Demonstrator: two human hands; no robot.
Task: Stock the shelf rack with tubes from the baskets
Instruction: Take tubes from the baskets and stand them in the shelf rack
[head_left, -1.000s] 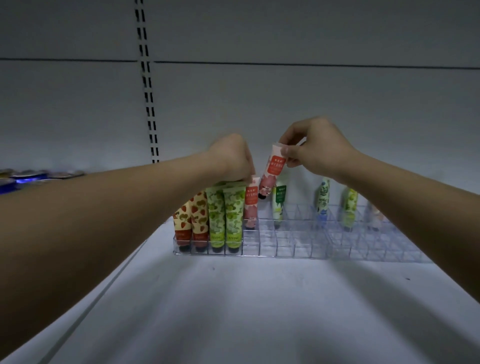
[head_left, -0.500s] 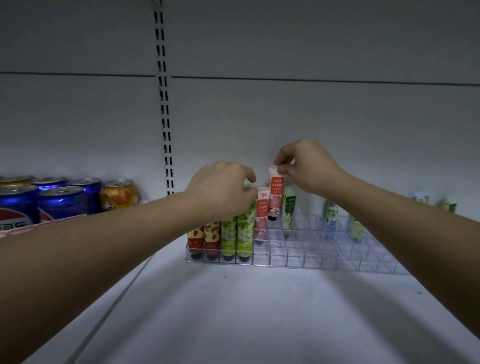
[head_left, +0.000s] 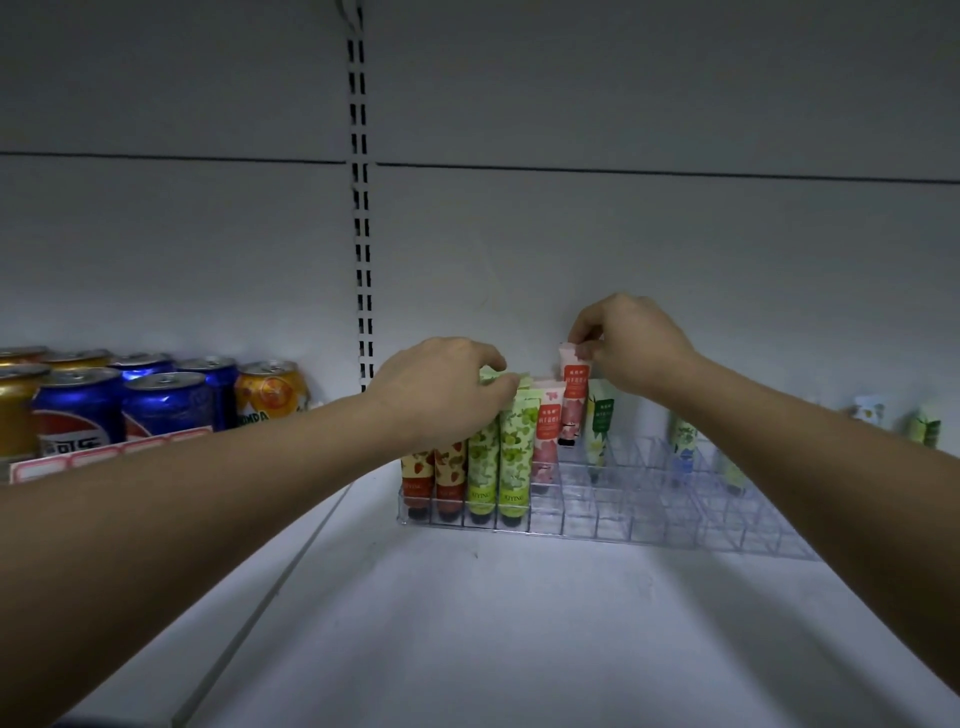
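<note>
Pinching the pink tube (head_left: 573, 395) by its top, the right hand (head_left: 631, 345) holds it upright over a far cell of the clear rack (head_left: 649, 519). If lowered off-centre, its cap could catch a divider and tilt. The left hand (head_left: 441, 387), fingers curled on the green tubes (head_left: 501, 457), could topple them.
</note>
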